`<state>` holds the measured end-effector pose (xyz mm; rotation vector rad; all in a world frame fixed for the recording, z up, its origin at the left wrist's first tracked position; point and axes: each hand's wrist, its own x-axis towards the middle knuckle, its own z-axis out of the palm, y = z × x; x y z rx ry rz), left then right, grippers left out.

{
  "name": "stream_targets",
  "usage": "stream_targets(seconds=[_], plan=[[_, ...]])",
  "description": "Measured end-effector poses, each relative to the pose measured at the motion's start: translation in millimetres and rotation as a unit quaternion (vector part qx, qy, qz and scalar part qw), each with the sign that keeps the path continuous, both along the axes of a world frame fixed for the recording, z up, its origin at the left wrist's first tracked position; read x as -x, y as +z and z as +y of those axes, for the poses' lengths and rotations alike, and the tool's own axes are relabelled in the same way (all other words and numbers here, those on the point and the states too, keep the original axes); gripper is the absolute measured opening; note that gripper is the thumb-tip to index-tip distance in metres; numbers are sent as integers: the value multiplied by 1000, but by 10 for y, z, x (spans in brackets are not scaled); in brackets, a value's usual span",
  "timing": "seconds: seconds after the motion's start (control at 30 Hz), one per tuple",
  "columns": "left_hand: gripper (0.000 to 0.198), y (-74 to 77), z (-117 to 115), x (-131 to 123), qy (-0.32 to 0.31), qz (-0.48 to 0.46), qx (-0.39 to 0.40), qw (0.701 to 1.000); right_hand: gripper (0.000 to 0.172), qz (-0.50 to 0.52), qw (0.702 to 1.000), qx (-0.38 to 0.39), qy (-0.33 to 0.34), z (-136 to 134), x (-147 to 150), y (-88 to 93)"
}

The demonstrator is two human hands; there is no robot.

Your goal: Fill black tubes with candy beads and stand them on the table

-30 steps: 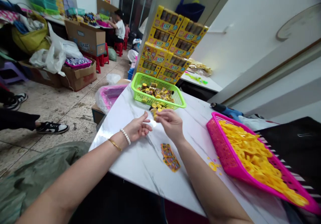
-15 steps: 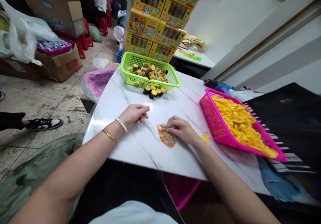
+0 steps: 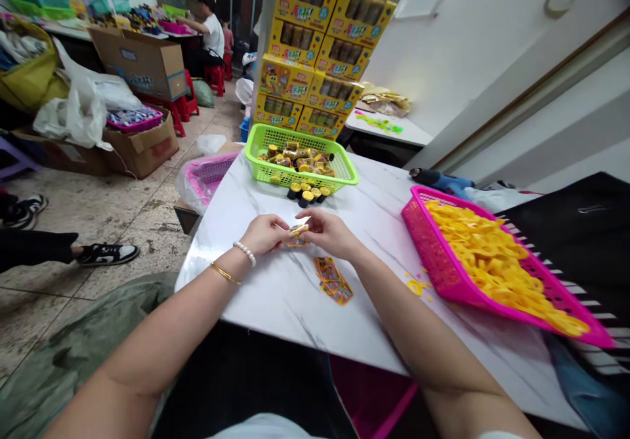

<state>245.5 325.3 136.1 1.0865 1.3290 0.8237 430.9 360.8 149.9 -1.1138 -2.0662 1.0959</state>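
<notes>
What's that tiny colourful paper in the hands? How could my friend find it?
Find the white marble table, then the green basket at its far edge. In front of it, the left hand and right hand meet, pinching one small yellow patterned label. The other labels lie flat in a pile nearer the person; only this one is held up.

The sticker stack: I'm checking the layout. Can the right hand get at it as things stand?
Probably yes: the sticker stack lies on bare tabletop close by the right hand, nothing between, though both it and the left hand pinch a single sticker.
</notes>
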Motion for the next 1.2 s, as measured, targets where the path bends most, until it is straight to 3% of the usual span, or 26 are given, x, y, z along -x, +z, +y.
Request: stream_targets(seconds=[0.1, 0.2, 0.4, 0.5, 0.6, 0.7, 0.8, 0.9, 1.0, 1.13, 1.2], plan=[[23, 26, -13, -4, -6, 63, 6, 998, 55, 34, 992, 117, -29, 21, 18, -77], [28, 63, -35, 4, -13, 126, -16, 992, 49, 19, 986, 138, -88, 9, 20, -160], [8, 73, -52, 14, -25, 200, -69, 977, 28, -8, 990, 93, -107, 2, 59, -258], [6, 58, -50, 18, -17, 178, -81, 980, 20, 18, 991, -4, -129, -15, 66, -216], [7, 44, -36, 44, 25, 201, -149, 968, 21, 23, 988, -75, -131, -39, 59, -148], [8, 25, -20, 70, 44, 226, -188, 955, 34, 47, 987, -34, -151, -38, 45, -143], [19, 6, -21, 68, -13, 274, -180, 945, 43, 44, 985, 27, -162, -13, 33, -225], [25, -4, -37, 49, -58, 334, -198, 920, 31, 0, 990, 19, -141, 4, 39, -322], [32, 2, -48, 44, -64, 345, -206, 914, 19, -4, 991, -33, -133, 9, 55, -350], [23, 31, -36, 69, 23, 281, -216, 935, 15, 11, 982, -144, -125, 14, 45, -263], [18, 37, -21, 81, 61, 215, -221, 950, 18, 20, 984, -138, -109, 2, 40, -202]])
